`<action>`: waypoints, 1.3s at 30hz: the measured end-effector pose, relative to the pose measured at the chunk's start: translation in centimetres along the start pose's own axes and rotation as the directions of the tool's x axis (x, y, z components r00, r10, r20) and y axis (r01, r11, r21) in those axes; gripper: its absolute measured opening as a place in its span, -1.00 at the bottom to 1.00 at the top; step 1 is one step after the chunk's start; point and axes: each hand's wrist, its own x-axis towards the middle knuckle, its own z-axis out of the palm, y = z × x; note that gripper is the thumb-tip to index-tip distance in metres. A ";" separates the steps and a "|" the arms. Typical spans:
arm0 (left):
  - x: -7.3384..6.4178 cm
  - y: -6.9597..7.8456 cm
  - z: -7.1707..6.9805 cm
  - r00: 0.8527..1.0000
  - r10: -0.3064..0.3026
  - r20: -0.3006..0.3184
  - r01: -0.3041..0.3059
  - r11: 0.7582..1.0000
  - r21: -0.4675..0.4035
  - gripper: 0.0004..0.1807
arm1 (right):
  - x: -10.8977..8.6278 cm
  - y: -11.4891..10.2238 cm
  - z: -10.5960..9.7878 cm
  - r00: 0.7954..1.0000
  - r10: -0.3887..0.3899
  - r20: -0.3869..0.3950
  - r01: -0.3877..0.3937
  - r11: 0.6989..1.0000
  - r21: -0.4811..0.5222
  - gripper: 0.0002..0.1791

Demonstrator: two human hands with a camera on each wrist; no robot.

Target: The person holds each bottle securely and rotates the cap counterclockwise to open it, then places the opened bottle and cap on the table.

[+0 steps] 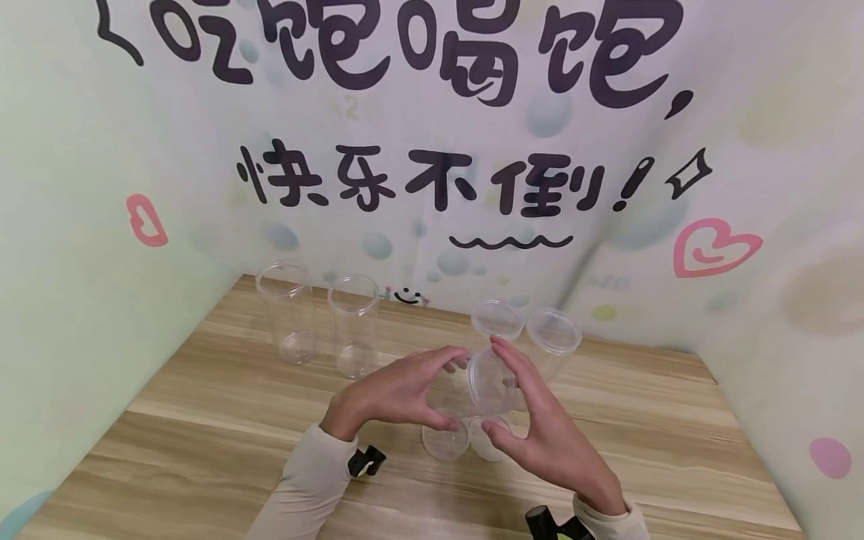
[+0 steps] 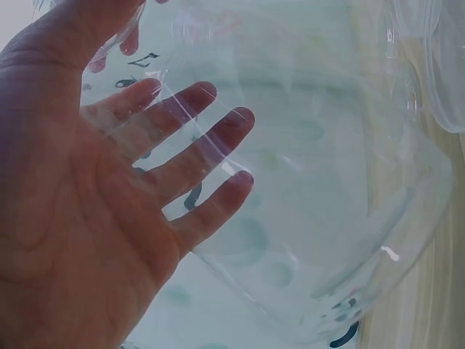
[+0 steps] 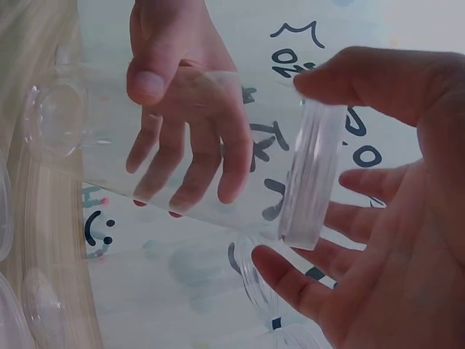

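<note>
A clear plastic jar is held in mid-air, lying on its side with its lidded end toward my right hand. My left hand grips the jar's body, thumb on one side and fingers on the other; the fingers show through the wall in the right wrist view. Around the ridged lid at the jar's end my right hand is curled, thumb and fingers on its rim. Below the hands, two round clear lids lie on the table, the second partly behind my right thumb.
Two clear jars without visible lids stand upright at the back left of the wooden table. Behind my right hand stand two more jars with whitish lids. A printed wall borders the table's back, with side walls left and right.
</note>
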 end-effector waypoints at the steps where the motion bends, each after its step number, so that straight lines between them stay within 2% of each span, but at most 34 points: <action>1: 0.0 0.0 0.0 1.000 0.000 -0.002 0.000 1.000 0.001 -0.07 | 0.0 0.0 0.1 1.000 0.015 -0.003 -0.015 1.000 0.005 0.07; 5: -0.1 0.0 -0.1 1.000 0.004 -0.012 -0.004 1.000 -0.001 -0.08 | 0.3 0.0 0.6 0.996 0.058 -0.070 -0.057 0.998 0.012 0.14; 7: -0.1 -0.1 -0.1 1.000 0.004 -0.014 -0.004 1.000 -0.004 -0.08 | 0.4 0.1 0.9 0.991 0.063 -0.119 -0.062 0.998 0.010 0.11; 13: 0.0 -0.2 -0.1 1.000 0.001 -0.017 -0.001 1.000 -0.015 -0.08 | 0.6 0.4 1.2 0.973 0.052 -0.223 -0.059 0.998 -0.022 -0.04; 18: 0.0 -0.1 -0.1 1.000 -0.001 -0.018 0.001 1.000 -0.023 -0.08 | 0.6 0.4 1.4 0.960 0.038 -0.278 -0.058 0.996 -0.064 -0.05; 23: 0.0 -0.1 -0.1 1.000 -0.003 -0.016 0.002 0.999 -0.038 -0.08 | 0.7 0.3 1.5 0.950 0.026 -0.312 -0.067 0.990 -0.120 -0.04; 31: 0.0 0.0 -0.1 1.000 -0.005 -0.017 0.005 1.000 -0.025 -0.09 | 0.7 0.2 1.8 0.922 0.071 -0.381 -0.133 0.981 -0.139 -0.06; 39: 0.0 0.1 0.0 1.000 0.006 -0.014 -0.006 1.000 -0.022 -0.07 | 0.7 -0.3 2.1 0.928 0.113 -0.355 -0.171 0.976 -0.137 -0.11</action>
